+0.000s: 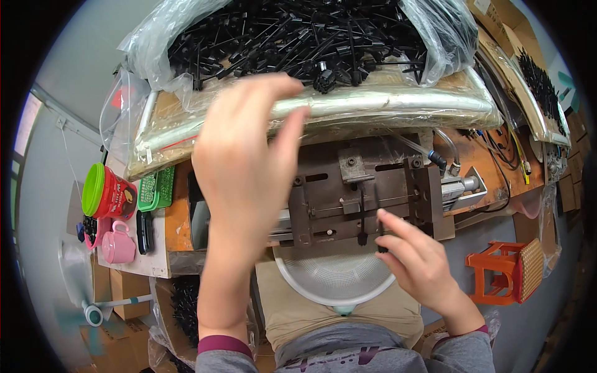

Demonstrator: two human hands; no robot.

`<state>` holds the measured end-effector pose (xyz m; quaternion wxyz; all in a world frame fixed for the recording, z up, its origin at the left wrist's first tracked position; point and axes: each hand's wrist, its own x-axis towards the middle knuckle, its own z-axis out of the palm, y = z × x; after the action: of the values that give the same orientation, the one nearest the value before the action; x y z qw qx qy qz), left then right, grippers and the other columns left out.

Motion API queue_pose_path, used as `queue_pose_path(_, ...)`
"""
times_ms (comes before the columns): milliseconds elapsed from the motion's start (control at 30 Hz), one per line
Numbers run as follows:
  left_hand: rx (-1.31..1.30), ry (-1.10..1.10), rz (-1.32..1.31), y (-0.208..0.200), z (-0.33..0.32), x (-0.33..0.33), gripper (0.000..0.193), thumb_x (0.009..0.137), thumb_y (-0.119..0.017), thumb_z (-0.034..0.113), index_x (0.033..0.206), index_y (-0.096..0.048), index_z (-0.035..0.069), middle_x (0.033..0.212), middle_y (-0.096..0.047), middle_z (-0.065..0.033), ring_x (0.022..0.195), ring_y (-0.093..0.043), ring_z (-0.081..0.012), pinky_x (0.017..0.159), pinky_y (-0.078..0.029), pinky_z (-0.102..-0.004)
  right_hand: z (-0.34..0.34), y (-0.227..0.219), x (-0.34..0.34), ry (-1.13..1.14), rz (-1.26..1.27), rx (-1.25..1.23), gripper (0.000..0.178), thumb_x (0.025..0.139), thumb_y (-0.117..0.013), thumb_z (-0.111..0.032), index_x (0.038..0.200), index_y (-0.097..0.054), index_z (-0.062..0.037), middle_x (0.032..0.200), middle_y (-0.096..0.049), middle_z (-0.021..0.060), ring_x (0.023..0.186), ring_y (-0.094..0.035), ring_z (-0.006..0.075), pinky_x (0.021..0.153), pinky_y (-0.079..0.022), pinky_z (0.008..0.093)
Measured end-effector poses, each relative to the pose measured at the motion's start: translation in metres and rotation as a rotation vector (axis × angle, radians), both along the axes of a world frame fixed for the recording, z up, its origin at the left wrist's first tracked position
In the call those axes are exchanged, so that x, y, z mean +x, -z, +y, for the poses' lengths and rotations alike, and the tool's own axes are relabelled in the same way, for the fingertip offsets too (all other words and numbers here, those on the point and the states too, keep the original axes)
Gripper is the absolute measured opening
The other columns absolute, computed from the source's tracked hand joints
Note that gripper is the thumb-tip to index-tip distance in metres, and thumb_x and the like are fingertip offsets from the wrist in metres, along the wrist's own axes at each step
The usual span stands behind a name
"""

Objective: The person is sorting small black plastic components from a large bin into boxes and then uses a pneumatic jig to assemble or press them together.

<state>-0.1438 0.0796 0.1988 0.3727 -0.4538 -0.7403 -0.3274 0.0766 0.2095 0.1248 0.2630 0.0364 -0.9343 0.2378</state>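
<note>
My left hand (245, 143), slightly blurred, is raised in front of the padded edge of a tray, its thumb and fingers apart with nothing visible between them. Beyond its fingertips lies a heap of black plastic rod-shaped parts (280, 37). My right hand (418, 261) is at the front of a dark metal fixture (323, 211), its fingers pinching a thin black rod-shaped part whose thick end (382, 249) shows below the fingertips. Just left of that, another black rod-shaped part (362, 217) hangs at the middle of the fixture, beneath a small metal block (352, 163).
A white perforated basket (336, 280) rests on my lap under the fixture. To the right are an air cylinder (461, 186), hoses and an orange stool (497, 270). At left stand a red bucket (117, 194), a green basket (155, 188), a pink mug (118, 244) and a fan (93, 315).
</note>
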Motion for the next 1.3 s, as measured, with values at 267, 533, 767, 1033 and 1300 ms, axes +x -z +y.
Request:
queue_pose_path(267,-0.086,-0.102,-0.141,0.005,0.027,-0.042,0.018,0.075,-0.076,0.009,0.091,-0.068,0.006,0.090,-0.070,-0.0089,0.081,-0.069,-0.0269,0.072,-0.054,-0.0379,-0.011,0.012,-0.021,0.016,-0.026,0.260,0.015,0.072,-0.065,-0.004,0.087,-0.063,-0.0024,0.123,-0.066,0.0182,0.048,-0.052,0.0096,0.050,-0.042,0.0231)
queue_pose_path(533,0.179,0.219,-0.468,-0.019,-0.010,0.015,0.008,0.085,-0.070,-0.003,0.092,-0.069,-0.005,0.101,-0.064,-0.0077,0.078,-0.069,-0.0114,0.062,-0.053,-0.0196,0.002,-0.016,-0.023,-0.060,-0.112,0.183,0.022,0.073,-0.073,-0.011,0.093,-0.065,-0.0041,0.113,-0.070,0.0153,0.058,-0.062,0.0166,0.055,-0.050,0.0278)
queue_pose_path(767,-0.199,0.330,-0.448,0.024,-0.037,0.089,0.031,0.069,-0.084,0.004,0.097,-0.072,0.001,0.123,-0.065,-0.0179,0.092,-0.070,-0.0245,0.072,-0.059,-0.0276,0.068,-0.086,-0.132,0.089,0.504,0.290,0.020,0.080,-0.071,-0.002,0.099,-0.070,-0.0077,0.093,-0.068,0.0039,0.072,-0.062,0.0152,0.062,-0.048,0.0272)
queue_pose_path(1033,-0.416,0.163,-0.256,0.092,-0.025,0.124,0.026,0.071,-0.080,0.013,0.093,-0.071,0.003,0.119,-0.068,-0.0159,0.059,-0.065,-0.0156,0.055,-0.051,-0.0246,0.086,-0.092,-0.183,-0.049,0.203,0.358,0.024,0.076,-0.074,-0.007,0.099,-0.068,-0.0057,0.097,-0.065,0.0070,0.082,-0.060,0.0212,0.075,-0.050,0.0344)
queue_pose_path(1300,-0.458,0.146,-0.245,0.088,-0.018,0.115,0.025,0.069,-0.081,0.014,0.090,-0.071,0.004,0.118,-0.069,-0.0145,0.056,-0.063,-0.0151,0.054,-0.051,-0.0247,0.086,-0.072,-0.191,-0.056,0.178,0.300,0.030,0.076,-0.072,-0.007,0.105,-0.065,-0.0093,0.094,-0.067,0.0059,0.087,-0.064,0.0252,0.075,-0.053,0.0368)
